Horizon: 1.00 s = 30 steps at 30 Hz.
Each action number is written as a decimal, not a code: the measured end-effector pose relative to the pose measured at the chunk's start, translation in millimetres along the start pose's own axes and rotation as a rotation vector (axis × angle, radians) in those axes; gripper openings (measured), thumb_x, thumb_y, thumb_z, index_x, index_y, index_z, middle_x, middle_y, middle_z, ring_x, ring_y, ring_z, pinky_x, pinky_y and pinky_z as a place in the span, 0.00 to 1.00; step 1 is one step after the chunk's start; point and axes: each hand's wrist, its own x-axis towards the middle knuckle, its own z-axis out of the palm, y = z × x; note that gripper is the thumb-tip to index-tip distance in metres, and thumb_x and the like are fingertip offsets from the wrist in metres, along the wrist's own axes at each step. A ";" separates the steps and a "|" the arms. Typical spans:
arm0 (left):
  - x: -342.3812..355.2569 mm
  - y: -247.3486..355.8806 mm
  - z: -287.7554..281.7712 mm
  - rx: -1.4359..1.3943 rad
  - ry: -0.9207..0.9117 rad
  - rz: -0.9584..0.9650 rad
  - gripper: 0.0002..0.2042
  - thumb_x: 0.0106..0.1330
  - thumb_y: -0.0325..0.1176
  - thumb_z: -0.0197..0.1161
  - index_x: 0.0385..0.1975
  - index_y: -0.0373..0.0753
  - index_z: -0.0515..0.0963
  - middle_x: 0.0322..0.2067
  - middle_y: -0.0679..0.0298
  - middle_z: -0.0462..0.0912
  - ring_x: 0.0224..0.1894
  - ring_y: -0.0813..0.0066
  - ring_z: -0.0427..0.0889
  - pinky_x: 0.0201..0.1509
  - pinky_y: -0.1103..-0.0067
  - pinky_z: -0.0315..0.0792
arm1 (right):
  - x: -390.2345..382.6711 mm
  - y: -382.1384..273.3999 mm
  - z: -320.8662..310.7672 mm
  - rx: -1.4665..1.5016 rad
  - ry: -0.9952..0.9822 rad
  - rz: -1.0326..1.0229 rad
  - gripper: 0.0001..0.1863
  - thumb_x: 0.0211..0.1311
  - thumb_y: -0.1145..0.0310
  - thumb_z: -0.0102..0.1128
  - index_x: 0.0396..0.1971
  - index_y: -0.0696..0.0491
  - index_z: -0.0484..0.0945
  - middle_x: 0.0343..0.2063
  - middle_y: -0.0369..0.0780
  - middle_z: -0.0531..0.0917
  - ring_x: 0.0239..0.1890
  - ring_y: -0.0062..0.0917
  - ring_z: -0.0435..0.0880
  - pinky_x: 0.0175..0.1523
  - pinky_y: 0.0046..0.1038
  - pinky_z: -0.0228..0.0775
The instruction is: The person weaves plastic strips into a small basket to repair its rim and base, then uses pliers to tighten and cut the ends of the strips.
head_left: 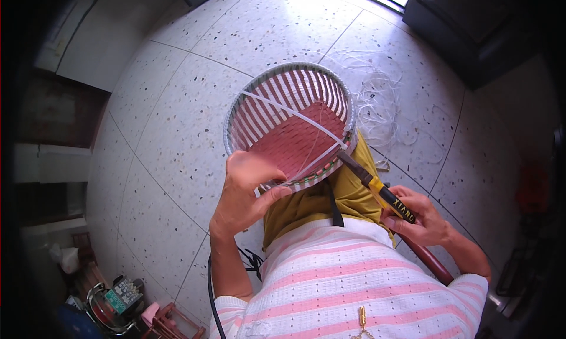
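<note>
A round woven basket (303,127) in pink and white strips rests tilted on my lap, its open top facing me. My left hand (252,186) pinches its near-left rim, thumb and fingers closed on the edge. A flat white plastic strip (289,109) runs across the opening from the left rim to the right rim, then bends back toward the near edge. My right hand (415,214) is wrapped around the yellow-and-black handle of what look like pliers (377,187). Their dark metal tip meets the right rim, beside the bend in the strip.
Loose clear-white strips (380,106) lie tangled on the speckled tile floor (177,127) beyond the basket's right side. A dark door (471,32) stands at the far right. At the lower left are small pink stools (168,321) and a boxy electrical device (125,295).
</note>
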 end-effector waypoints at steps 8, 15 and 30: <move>17.2 10.4 28.0 -0.171 0.101 -0.026 0.04 0.58 0.30 0.70 0.26 0.39 0.83 0.25 0.69 0.80 0.33 0.74 0.75 0.49 0.73 0.53 | 0.4 0.6 -4.4 0.044 0.094 0.055 0.10 0.61 0.68 0.67 0.34 0.61 0.81 0.38 0.39 0.76 0.39 0.22 0.73 0.41 0.26 0.67; 30.9 25.5 49.9 -0.145 0.105 -0.064 0.05 0.63 0.33 0.67 0.31 0.39 0.85 0.27 0.69 0.81 0.36 0.75 0.76 0.51 0.73 0.53 | -1.4 -4.5 -9.4 0.003 0.162 0.137 0.12 0.64 0.66 0.66 0.35 0.61 0.81 0.36 0.36 0.74 0.35 0.18 0.70 0.37 0.23 0.64; 39.0 41.4 59.1 -0.026 0.269 0.063 0.07 0.51 0.25 0.74 0.28 0.35 0.83 0.28 0.61 0.80 0.34 0.63 0.78 0.43 0.70 0.66 | -11.8 -34.7 -14.0 0.085 -0.017 0.376 0.15 0.67 0.62 0.64 0.39 0.61 0.80 0.33 0.37 0.76 0.33 0.17 0.72 0.32 0.24 0.63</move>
